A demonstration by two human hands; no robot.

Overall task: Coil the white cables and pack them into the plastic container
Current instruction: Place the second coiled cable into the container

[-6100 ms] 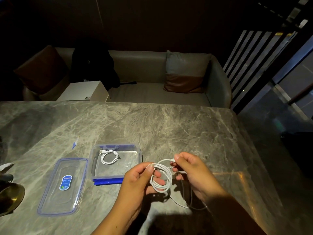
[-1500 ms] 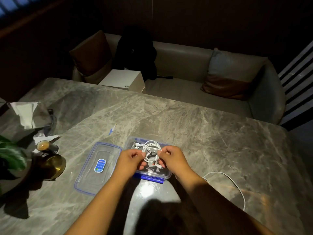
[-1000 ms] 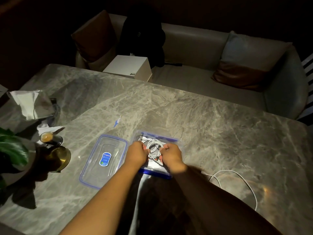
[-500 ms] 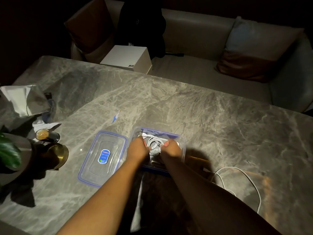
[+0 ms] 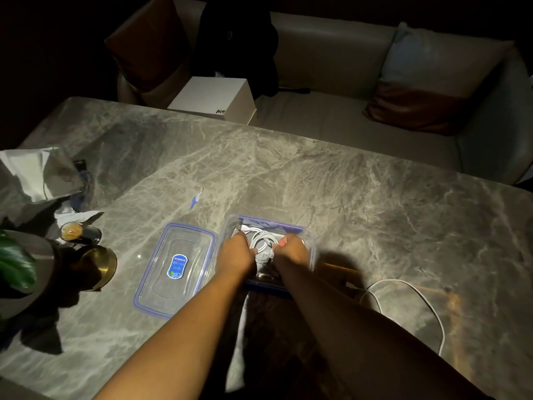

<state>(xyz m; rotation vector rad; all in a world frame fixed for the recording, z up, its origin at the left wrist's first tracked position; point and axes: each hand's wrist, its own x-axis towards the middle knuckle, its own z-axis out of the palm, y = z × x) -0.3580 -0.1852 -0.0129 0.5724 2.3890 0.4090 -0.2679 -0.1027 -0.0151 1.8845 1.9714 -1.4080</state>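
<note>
Head view: container on marble table, sofa and perhaps bag beyond.

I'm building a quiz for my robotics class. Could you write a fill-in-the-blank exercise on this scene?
1. The left hand and right hand hold coiled cables of ____ colour inside the plastic container.
2. Its lid, with a blue label, lies on the marble table to the container's ____.
3. A loose cable lies uncoiled on the table, to the container's ____.
Missing words: white; left; right.
</note>
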